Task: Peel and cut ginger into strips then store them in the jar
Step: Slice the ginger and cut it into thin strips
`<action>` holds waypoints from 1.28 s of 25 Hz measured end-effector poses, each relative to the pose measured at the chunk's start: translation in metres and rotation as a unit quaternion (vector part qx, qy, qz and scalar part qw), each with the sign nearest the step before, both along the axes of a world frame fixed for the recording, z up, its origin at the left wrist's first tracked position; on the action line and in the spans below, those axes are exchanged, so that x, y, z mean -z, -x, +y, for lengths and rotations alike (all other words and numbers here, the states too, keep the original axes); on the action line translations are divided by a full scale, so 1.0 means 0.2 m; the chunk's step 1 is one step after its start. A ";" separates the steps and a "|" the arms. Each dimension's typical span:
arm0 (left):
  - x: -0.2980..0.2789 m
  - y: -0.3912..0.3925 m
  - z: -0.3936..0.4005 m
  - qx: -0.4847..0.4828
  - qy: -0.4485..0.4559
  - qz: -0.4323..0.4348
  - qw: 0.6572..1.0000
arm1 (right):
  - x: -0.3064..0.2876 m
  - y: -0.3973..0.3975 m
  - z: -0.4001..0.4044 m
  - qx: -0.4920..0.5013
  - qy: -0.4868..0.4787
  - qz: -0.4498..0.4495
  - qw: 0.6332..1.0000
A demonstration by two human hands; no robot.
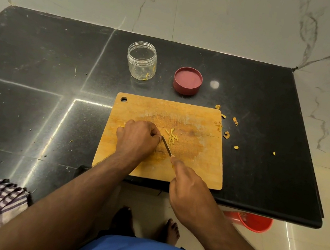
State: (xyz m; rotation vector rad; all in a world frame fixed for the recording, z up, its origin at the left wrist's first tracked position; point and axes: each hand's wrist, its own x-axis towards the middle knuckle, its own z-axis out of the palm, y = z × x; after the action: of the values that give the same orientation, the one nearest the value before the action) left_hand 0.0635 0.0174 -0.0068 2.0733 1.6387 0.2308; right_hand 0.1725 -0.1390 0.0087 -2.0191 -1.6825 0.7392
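— Both hands, what do they hold?
— Right hand (pixel 189 194) grips the knife (pixel 166 147); left hand (pixel 138 137) curls over a ginger piece, mostly hidden.
— And beneath?
— Black table (pixel 41 65), then the wooden cutting board (pixel 203 164), the open jar (pixel 141 60), its red lid (pixel 188 80), and ginger strips (pixel 171 136) beside the blade.

Head view, steeply downward, wide-angle

The scene is seen from above the person's chest, faced forward and down over the black polished stone counter (pixel 41 61); the worn wooden cutting board (pixel 197 163) is framed close, the marble-tiled wall (pixel 217 15) met behind.
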 end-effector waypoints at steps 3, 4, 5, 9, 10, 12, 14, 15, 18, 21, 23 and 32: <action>0.01 0.01 0.01 0.002 0.008 -0.003 1.000 | -0.02 -0.02 -0.06 0.002 -0.019 0.012 1.000; 0.01 0.01 0.01 0.004 0.013 -0.002 1.000 | -0.03 -0.02 -0.06 0.006 -0.026 0.021 0.999; 0.01 0.01 0.02 0.005 0.019 -0.004 1.000 | -0.04 -0.03 -0.04 0.008 -0.031 0.030 0.999; 0.02 0.01 0.02 0.002 0.023 -0.009 1.000 | -0.02 0.00 0.03 0.013 -0.028 0.032 0.999; 0.02 0.01 0.02 -0.002 0.022 -0.009 1.000 | -0.01 0.00 0.04 0.010 -0.029 0.022 0.999; 0.02 0.01 0.02 -0.006 0.021 -0.011 1.000 | 0.01 0.00 0.06 0.005 -0.026 0.006 1.000; 0.01 0.01 0.02 -0.011 0.019 -0.011 1.000 | 0.02 0.01 0.05 -0.002 -0.021 0.001 1.000; 0.01 0.00 0.02 -0.013 0.019 -0.011 1.000 | 0.03 0.01 0.03 -0.005 -0.021 0.003 1.000; 0.01 0.00 0.02 -0.008 0.024 -0.009 1.000 | 0.02 0.00 -0.03 -0.020 -0.015 -0.016 1.000; -0.01 0.01 0.01 0.004 0.023 -0.002 1.000 | -0.01 -0.02 -0.08 -0.016 -0.045 -0.013 0.999; -0.03 0.02 0.02 0.011 0.031 -0.008 0.999 | -0.03 -0.05 -0.09 0.013 -0.069 0.015 0.997; -0.08 0.21 0.10 -0.023 0.061 -0.097 0.993 | 0.07 -0.05 -0.05 -0.036 -0.041 0.013 0.998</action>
State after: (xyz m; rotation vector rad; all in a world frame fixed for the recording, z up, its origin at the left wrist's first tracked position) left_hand 0.0222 0.0369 0.0098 1.8606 1.5456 0.3284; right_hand 0.1831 -0.1481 -0.0058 -1.8949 -1.7488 0.7047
